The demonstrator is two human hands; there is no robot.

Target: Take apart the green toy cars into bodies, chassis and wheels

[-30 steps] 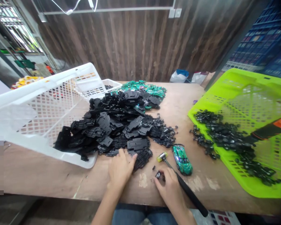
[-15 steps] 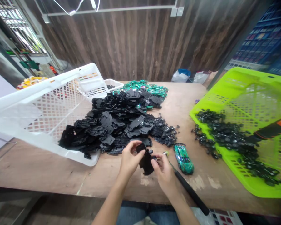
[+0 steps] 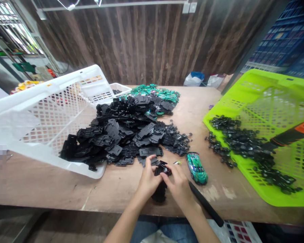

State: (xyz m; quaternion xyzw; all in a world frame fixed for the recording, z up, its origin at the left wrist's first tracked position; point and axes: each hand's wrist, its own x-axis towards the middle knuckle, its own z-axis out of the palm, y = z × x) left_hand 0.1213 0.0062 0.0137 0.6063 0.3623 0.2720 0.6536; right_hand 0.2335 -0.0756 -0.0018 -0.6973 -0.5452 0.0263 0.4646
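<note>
Between my hands, in front of the pile, is a black plastic toy-car chassis (image 3: 159,194), tilted with one end toward me. My left hand (image 3: 147,184) grips its upper left side, with the index finger raised. My right hand (image 3: 179,184) closes its thumb and fingertips on the chassis's upper end, where a small shiny wheel axle seems to sit; the fingers partly hide it. Right of my right hand lies a green toy car (image 3: 197,168) on its wheels. A tool with a long black handle (image 3: 206,204) lies beside my right forearm, its tip mostly hidden.
A heap of black chassis (image 3: 116,131) spills from a tipped white basket (image 3: 48,160). Loose wheel axles (image 3: 181,141) lie at its right edge, green car bodies (image 3: 167,94) behind. At right, a lime basket (image 3: 271,199) holds many axles and an orange-black tool (image 3: 291,133).
Both hands have come closer together and the chassis has turned, its lower end now nearer me. My right fingers have moved onto its upper end. The view has shifted slightly.
</note>
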